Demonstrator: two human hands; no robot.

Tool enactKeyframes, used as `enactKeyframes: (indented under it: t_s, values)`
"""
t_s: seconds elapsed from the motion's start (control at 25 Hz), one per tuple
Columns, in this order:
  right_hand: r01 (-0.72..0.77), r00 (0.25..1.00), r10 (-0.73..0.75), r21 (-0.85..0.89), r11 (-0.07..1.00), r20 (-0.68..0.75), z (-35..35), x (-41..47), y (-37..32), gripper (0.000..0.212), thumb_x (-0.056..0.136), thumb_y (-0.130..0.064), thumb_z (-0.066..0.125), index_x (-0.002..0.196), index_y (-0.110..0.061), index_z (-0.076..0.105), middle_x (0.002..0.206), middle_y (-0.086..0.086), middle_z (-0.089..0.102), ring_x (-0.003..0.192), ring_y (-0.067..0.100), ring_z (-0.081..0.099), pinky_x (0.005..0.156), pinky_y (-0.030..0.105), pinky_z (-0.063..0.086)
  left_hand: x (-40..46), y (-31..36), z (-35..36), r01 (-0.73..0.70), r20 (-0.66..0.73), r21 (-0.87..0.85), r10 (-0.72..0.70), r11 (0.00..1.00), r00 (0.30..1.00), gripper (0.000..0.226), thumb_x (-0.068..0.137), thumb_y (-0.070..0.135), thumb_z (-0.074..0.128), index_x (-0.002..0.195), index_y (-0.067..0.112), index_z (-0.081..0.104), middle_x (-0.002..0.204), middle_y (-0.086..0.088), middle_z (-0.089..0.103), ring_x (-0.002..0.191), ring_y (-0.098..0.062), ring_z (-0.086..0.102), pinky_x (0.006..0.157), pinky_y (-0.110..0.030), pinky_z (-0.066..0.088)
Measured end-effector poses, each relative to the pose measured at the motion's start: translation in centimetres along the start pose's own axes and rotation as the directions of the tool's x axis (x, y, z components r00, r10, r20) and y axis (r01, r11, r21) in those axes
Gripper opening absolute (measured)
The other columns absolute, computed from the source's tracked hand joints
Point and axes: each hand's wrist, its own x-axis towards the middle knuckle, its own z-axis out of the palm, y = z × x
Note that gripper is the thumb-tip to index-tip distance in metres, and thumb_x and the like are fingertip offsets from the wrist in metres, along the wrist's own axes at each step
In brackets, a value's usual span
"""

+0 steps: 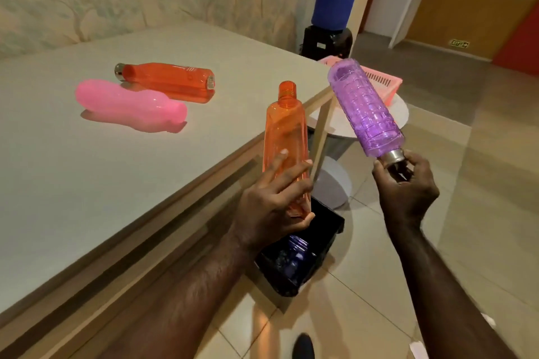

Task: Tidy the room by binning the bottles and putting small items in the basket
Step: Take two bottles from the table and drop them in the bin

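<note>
My left hand [275, 201] grips the base of an orange bottle [285, 131], which has no cap and points up over the table's edge. My right hand [407, 183] holds a purple bottle [364, 108] by its metal cap, base tilted up and away. Below both hands a black bin [326, 239] stands on the floor with a dark blue bottle [294, 253] inside. A pink bottle [131, 103] and a red-orange bottle [172, 80] lie on the grey table [87, 183]. A pink basket [379, 81] rests on a white stool [399, 114] beyond the table's corner.
A water dispenser [335, 6] with a blue-covered jug stands against the patterned wall behind the basket. Tiled floor stretches to the right. My shoe [303, 347] shows at the bottom edge.
</note>
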Motion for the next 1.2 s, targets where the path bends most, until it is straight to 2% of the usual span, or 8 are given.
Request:
enactKeyframes:
  t_s: [0.2,0.32,0.48,0.64,0.8,0.96,1.08,1.2]
  values:
    - [-0.137,0.990,0.140,-0.102,0.985,0.021,-0.7,0.5,7.9,0.040,0.069,-0.031,0.076,0.104,-0.026,0.058,0.088,-0.002,0.067,0.073,0.013,0.063,0.066,0.026,0.050,3.1,1.1,7.1,-0.037,0.110,-0.083,0.046,0.996,0.993,0.053,0.074,0.048,0.073,0.119,0.022,0.061,0.146,0.004,0.047,0.142,-0.028,0.031,0.086,-0.052,0.055]
    - [-0.200,0.971,0.220,-0.193,0.961,0.091,0.1,0.0,12.8,0.039,0.068,-0.027,0.077,0.102,-0.023,0.058,0.085,0.002,0.067,0.070,0.013,0.057,0.065,0.022,0.041,3.7,0.7,12.1,0.041,0.194,-0.154,-0.011,0.987,0.981,0.053,0.072,0.049,0.073,0.118,0.026,0.060,0.146,0.009,0.046,0.142,-0.025,0.030,0.082,-0.050,0.057]
    - [-0.286,0.899,0.369,-0.323,0.902,0.235,1.7,-1.8,18.3,0.040,0.068,-0.023,0.079,0.103,-0.017,0.059,0.089,0.008,0.068,0.077,0.028,0.062,0.069,0.029,0.044,2.5,-1.1,18.3,0.192,0.331,-0.197,-0.120,0.961,0.936,0.058,0.066,0.054,0.069,0.118,0.031,0.056,0.145,0.014,0.044,0.141,-0.018,0.030,0.083,-0.050,0.058]
    - [-0.273,0.787,0.457,-0.431,0.860,0.414,3.6,-4.7,22.3,0.042,0.069,-0.023,0.081,0.103,-0.013,0.060,0.092,0.009,0.069,0.077,0.026,0.063,0.067,0.023,0.040,-0.1,-2.9,23.9,0.401,0.488,-0.181,-0.272,0.898,0.829,0.067,0.060,0.053,0.077,0.120,0.031,0.057,0.143,0.016,0.047,0.138,-0.017,0.036,0.092,-0.049,0.053]
    - [-0.260,0.656,0.509,-0.467,0.845,0.557,6.1,-7.7,24.5,0.037,0.070,-0.024,0.082,0.098,-0.020,0.058,0.088,-0.003,0.067,0.070,0.005,0.051,0.052,0.003,0.034,-2.6,-4.4,28.5,0.574,0.568,-0.184,-0.390,0.798,0.724,0.064,0.057,0.050,0.081,0.113,0.027,0.061,0.139,0.013,0.052,0.131,-0.013,0.044,0.103,-0.042,0.045]
    - [-0.249,0.511,0.538,-0.484,0.839,0.670,8.7,-10.6,26.3,0.042,0.071,-0.019,0.082,0.106,-0.017,0.058,0.096,-0.002,0.068,0.073,0.002,0.051,0.058,-0.005,0.035,-4.7,-5.7,32.6,0.701,0.638,-0.182,-0.460,0.690,0.618,0.067,0.056,0.051,0.083,0.114,0.025,0.062,0.136,0.010,0.055,0.127,-0.007,0.046,0.104,-0.031,0.043]
    - [-0.210,0.425,0.558,-0.523,0.826,0.712,10.7,-12.0,27.9,0.042,0.076,-0.018,0.078,0.112,-0.015,0.057,0.104,0.001,0.069,0.077,0.004,0.054,0.051,-0.001,0.032,-6.0,-6.8,35.9,0.782,0.665,-0.160,-0.520,0.602,0.536,0.075,0.054,0.047,0.087,0.120,0.021,0.062,0.134,0.007,0.057,0.122,-0.008,0.051,0.101,-0.025,0.044]
    - [-0.133,0.357,0.541,-0.532,0.836,0.761,12.4,-12.8,29.6,0.037,0.079,-0.018,0.076,0.110,-0.016,0.055,0.105,0.002,0.067,0.082,0.012,0.060,0.063,0.006,0.032,-7.5,-8.0,38.8,0.843,0.681,-0.136,-0.569,0.520,0.461,0.082,0.053,0.046,0.089,0.126,0.021,0.058,0.133,0.005,0.057,0.119,-0.009,0.054,0.100,-0.027,0.047]
